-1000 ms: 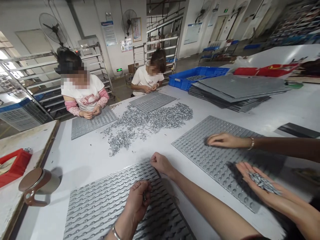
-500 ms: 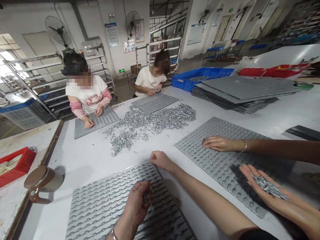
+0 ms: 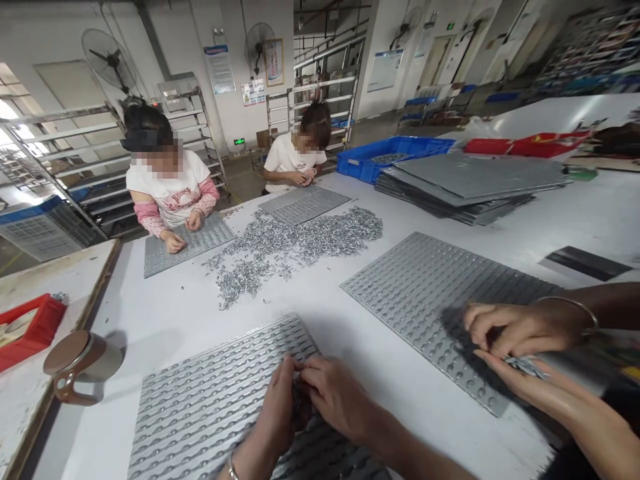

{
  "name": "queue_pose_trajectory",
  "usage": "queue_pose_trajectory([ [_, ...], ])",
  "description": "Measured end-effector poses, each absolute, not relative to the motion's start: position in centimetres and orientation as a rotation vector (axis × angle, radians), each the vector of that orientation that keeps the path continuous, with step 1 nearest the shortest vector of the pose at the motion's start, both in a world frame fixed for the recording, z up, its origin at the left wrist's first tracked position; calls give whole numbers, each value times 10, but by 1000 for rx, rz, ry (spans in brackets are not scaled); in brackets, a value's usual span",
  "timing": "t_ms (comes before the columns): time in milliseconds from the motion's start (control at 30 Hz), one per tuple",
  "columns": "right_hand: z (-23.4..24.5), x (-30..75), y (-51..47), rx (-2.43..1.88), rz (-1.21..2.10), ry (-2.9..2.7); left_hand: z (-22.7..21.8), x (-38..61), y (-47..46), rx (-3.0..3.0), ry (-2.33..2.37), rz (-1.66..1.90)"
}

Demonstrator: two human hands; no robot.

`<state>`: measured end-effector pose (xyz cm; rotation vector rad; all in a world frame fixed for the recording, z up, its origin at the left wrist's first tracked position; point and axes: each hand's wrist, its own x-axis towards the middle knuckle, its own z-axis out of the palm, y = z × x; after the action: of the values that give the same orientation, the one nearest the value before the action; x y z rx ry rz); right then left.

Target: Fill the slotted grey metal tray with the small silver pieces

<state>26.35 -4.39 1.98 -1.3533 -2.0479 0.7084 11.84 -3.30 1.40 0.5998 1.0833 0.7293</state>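
My left hand (image 3: 280,407), a bangle on its wrist, is curled over a grey dimpled sheet (image 3: 200,393). A few small silvery metal pieces showed in its curled fingers a moment ago; now they are mostly hidden. Against it, my right hand (image 3: 340,400) has its fingertips bent together at the left fingers, and what they pinch is hidden. Rows of small raised oval shapes run across the sheet. Beyond it lies a loose pile of small silvery metal pieces (image 3: 325,237).
On my right, a co-worker's hands (image 3: 520,340) hold metal pieces over another dimpled sheet (image 3: 415,293). Two people work across the table at sheets. A brown-lidded mug (image 3: 83,367) stands left. Stacked grey sheets (image 3: 450,180) and a blue crate (image 3: 350,163) sit at the back right.
My right hand has come back from the sheet's far corner to meet my left hand. The neighbouring co-worker's upper hand has also moved from their sheet to their cupped palm.
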Motion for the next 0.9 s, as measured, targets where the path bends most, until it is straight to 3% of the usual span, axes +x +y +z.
queue_pose_trajectory([
  [233, 15, 270, -51, -1327, 898, -1877, 20, 124, -48, 661, 1071, 643],
  [467, 25, 280, -48, -1412, 815, -1856, 20, 112, -44, 802, 1084, 699],
  [733, 4, 276, -31, -1332, 1342, -1391, 22, 115, -29, 711, 1039, 734],
  [900, -20, 287, 27, -1615, 897, -1579, 12, 115, -24, 650, 1093, 756],
])
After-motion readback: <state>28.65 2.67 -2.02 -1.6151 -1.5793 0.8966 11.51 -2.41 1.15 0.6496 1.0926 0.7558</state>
